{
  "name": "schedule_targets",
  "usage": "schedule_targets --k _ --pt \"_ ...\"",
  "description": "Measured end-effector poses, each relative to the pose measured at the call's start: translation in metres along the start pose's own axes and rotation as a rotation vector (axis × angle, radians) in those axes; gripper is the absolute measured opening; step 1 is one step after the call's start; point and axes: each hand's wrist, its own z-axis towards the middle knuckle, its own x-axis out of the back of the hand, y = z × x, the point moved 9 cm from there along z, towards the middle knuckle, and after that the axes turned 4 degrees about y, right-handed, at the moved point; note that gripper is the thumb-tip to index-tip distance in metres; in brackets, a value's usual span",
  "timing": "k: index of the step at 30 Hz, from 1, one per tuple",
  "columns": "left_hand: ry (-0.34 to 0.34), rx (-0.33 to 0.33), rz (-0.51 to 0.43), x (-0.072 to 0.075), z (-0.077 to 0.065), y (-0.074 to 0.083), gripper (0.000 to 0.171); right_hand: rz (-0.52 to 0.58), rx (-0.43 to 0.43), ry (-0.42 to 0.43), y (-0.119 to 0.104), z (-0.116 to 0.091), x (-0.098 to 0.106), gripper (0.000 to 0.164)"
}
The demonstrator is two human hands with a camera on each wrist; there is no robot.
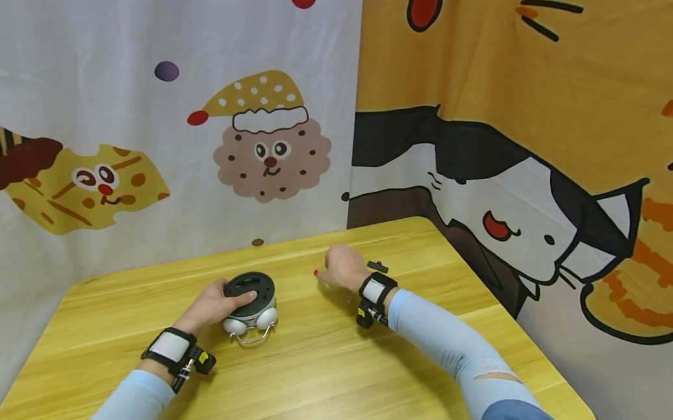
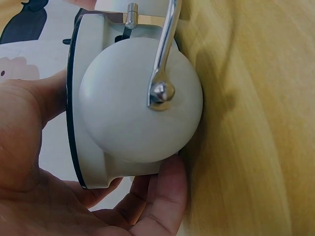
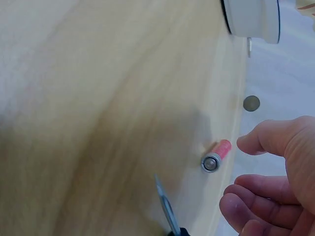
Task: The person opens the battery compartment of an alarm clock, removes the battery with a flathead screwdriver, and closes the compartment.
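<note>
My left hand grips a white twin-bell alarm clock on the table, its black back facing up. The thumb lies across that back, where a slot shows. Fingers curl under the casing beside a round white bell in the left wrist view. My right hand hovers by the table's far side, thumb extended and other fingers loosely bent, with nothing between them. Just off its thumb tip lies a small red battery, its metal end toward the camera.
A small dark flat piece lies beyond my right wrist. In the right wrist view, a thin pointed grey thing shows at the bottom; its kind is unclear. The wooden table ends at a printed curtain.
</note>
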Motion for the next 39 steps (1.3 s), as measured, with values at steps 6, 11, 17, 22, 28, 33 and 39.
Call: schedule_targets --k 6,11,17,22,28,33,39 --pt "0.019 -0.011 0.009 0.0 -0.002 -0.003 0.098 0.019 0.033 0.059 0.001 0.0 0.012 0.065" --pt "0.016 -0.017 0.007 -0.008 -0.005 -0.006 0.095 0.033 0.039 0.057 0.008 -0.005 0.01 0.068" --pt "0.018 -0.011 -0.006 -0.009 -0.005 -0.006 0.099 0.031 0.081 0.093 0.012 -0.008 0.018 0.063" --pt "0.02 -0.026 0.009 -0.004 -0.003 -0.003 0.104 0.035 0.072 0.119 0.019 -0.004 0.026 0.049" --pt "0.018 -0.028 0.01 -0.001 -0.001 -0.002 0.107 0.031 0.045 0.108 0.028 -0.001 0.032 0.034" --pt "0.02 -0.023 0.01 0.0 -0.002 0.0 0.109 0.018 0.024 0.124 0.037 0.0 0.036 0.025" --pt "0.035 -0.034 0.006 0.001 -0.004 0.001 0.099 0.01 0.013 0.154 0.047 -0.002 0.036 0.025"
